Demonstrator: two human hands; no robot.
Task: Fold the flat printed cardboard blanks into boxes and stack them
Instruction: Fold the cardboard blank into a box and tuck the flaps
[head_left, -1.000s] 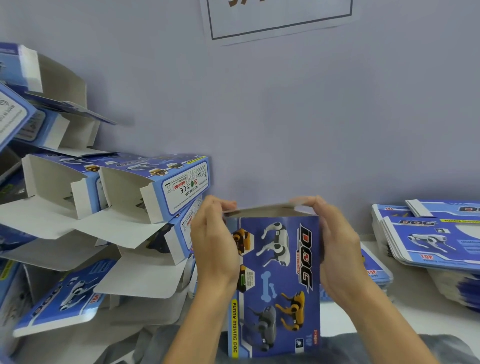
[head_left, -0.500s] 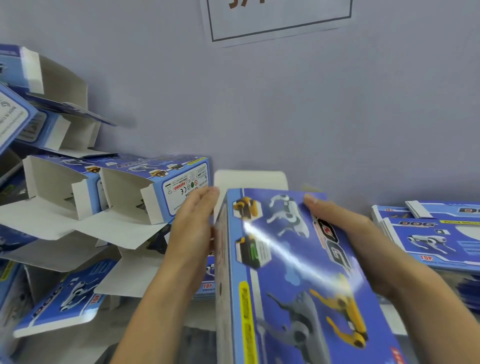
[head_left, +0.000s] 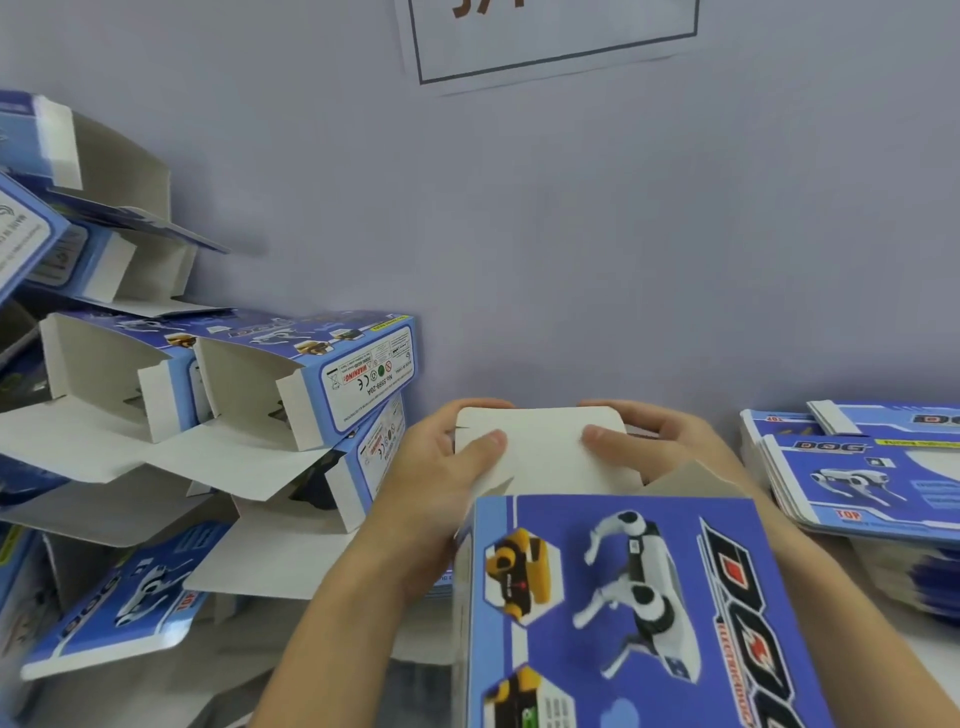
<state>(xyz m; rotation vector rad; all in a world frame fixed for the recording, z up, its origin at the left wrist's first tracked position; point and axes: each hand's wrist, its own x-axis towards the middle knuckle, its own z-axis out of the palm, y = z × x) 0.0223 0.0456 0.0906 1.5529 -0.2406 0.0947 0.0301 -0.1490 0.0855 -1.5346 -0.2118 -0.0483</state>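
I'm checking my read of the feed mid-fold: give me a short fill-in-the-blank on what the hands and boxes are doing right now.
1. Both hands, left hand and right hand, grip the white end ____ of the blue DOG box.
2. The folded boxes are piled to the person's ____.
3. The stack of flat blanks lies to the person's ____.
4. The wall sign hangs ____ the hands.

Missing words: flap; left; right; above

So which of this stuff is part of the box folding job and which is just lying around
Part of the job:
- box, held by left hand and right hand
- its white flap, under both thumbs
- folded boxes, piled left
- flat blanks, stacked right

Just there:
- paper sign on the wall
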